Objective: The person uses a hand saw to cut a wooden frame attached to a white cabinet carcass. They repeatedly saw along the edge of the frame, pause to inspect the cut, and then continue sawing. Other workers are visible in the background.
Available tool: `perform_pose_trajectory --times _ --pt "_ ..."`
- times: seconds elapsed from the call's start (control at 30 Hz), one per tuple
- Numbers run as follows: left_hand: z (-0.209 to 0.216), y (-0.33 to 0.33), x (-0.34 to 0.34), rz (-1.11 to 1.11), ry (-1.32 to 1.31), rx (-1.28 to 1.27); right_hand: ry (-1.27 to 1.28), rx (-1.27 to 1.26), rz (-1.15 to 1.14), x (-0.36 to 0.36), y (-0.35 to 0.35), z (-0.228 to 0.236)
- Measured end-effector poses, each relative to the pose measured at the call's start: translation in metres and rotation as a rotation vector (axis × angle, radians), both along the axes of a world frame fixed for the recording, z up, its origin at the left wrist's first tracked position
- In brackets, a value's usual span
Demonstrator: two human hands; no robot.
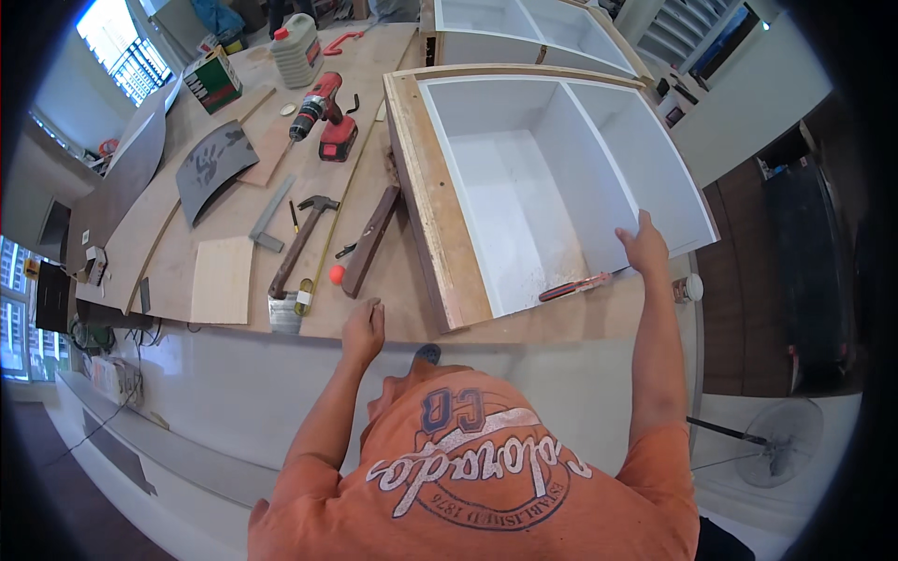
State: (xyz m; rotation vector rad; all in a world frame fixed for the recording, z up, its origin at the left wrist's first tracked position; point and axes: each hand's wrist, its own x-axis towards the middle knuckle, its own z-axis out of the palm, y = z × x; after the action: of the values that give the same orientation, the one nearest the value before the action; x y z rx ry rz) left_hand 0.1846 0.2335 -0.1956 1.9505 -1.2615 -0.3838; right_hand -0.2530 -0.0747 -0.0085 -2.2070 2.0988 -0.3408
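Observation:
A white-lined wooden cabinet (510, 178) with a white divider (599, 131) lies open side up on the workbench. At the divider's near end, my right hand (645, 245) grips it, thumb inside the larger compartment and index finger stretched along the edge; the other fingers are mostly hidden. My left hand (365, 329) is closed in a loose fist at the bench's near edge, left of the cabinet; whatever it may hold cannot be seen. A slim red and dark hand tool (572, 288) lies at the cabinet's near edge. Pale dust speckles the inside near it.
Left on the workbench (360, 327) lie a claw hammer (304, 243), a wooden hand plane (371, 241), a try square (271, 215), an orange ball (337, 274) and a cleaver-like blade (284, 315). Behind are a red cordless drill (323, 112), a jug (297, 51) and another cabinet (533, 51).

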Motion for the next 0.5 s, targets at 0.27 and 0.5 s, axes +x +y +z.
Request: perform_pose_trajectory --times 0.27,0.5 --pt "-0.018 -0.026 -0.025 0.197 -0.177 0.095 0.040 0.094 -0.016 -0.008 0.000 0.000" --pt "-0.022 -0.029 -0.033 0.212 -0.279 0.131 -0.004 0.080 0.001 -0.019 -0.010 -0.011"
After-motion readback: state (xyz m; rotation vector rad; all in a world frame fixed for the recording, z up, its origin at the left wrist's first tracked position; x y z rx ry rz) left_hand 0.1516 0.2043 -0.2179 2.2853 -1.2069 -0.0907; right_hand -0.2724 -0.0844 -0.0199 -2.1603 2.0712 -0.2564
